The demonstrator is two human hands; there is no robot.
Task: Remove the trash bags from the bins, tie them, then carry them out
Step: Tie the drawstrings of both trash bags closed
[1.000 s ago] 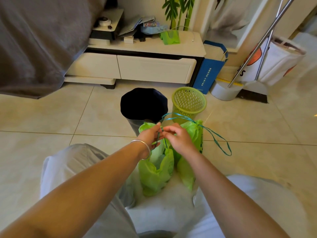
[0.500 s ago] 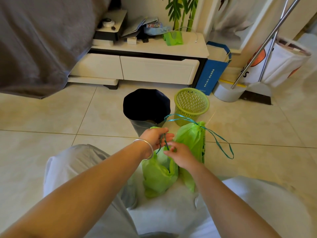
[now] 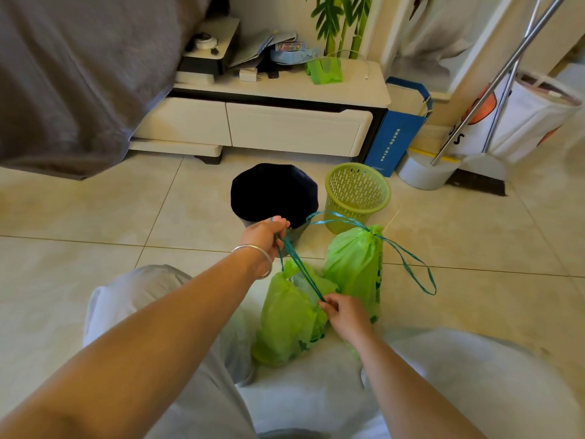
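We are pulling the drawstring [image 3: 300, 267] of the near bag [image 3: 288, 321] on the floor [image 3: 95, 217], left hand [image 3: 264, 234] and right hand [image 3: 345, 313] both closed on it, risking snapping it or tipping the bag.

Hidden and cut-off parts around the two green bags

The near bag's [image 3: 286, 321] base sits behind the person's grey-trousered knee [image 3: 177, 312]; its contents cannot be seen. The left hand [image 3: 264, 234] covers the dark bin's [image 3: 273, 191] front rim. The blue carton's [image 3: 394, 137] print is too small to read. The grey cloth [image 3: 79, 74] runs off the left edge.
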